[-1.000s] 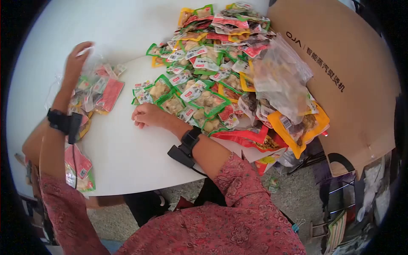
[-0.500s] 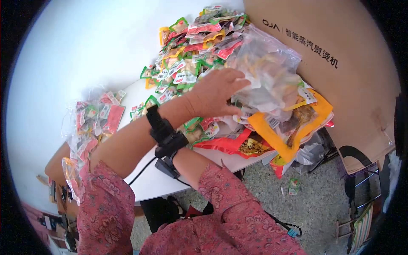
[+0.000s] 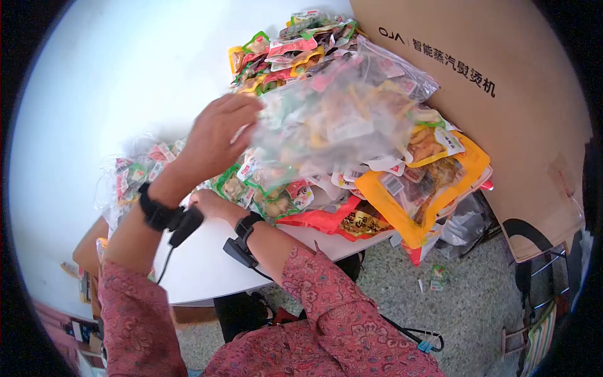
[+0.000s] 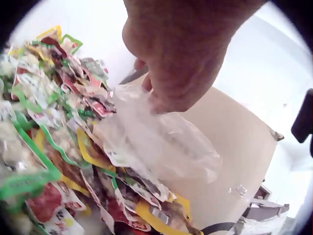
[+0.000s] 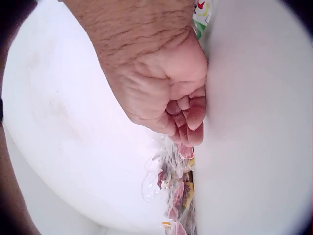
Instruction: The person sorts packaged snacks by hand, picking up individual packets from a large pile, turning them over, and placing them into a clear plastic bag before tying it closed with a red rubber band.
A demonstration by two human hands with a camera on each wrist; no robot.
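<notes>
My left hand (image 3: 220, 135), raised above the left side of the heap, pinches a clear plastic bag (image 3: 308, 132) that trails off to the right, blurred. In the left wrist view the fingers of the left hand (image 4: 178, 58) are at the top of the plastic bag (image 4: 161, 142), which hangs thin. My right hand (image 3: 212, 206) rests on the white table by the near edge of the heap. Seen from the right wrist, the right hand (image 5: 156, 88) has loosely curled fingers with nothing in them. Green-edged food packets (image 3: 232, 185) lie just beyond it.
More clear zip bags (image 3: 418, 81) lie on the heap's right. A big orange-edged packet (image 3: 408, 204) and a red packet (image 3: 320, 217) sit at the front edge. A cardboard box (image 3: 502, 125) stands at right. A bagged group of packets (image 3: 129, 173) lies at left.
My left hand came across to the clear bags on the heap, then drew one back to the left. The right hand stays low on the table, and the view has turned rightward.
</notes>
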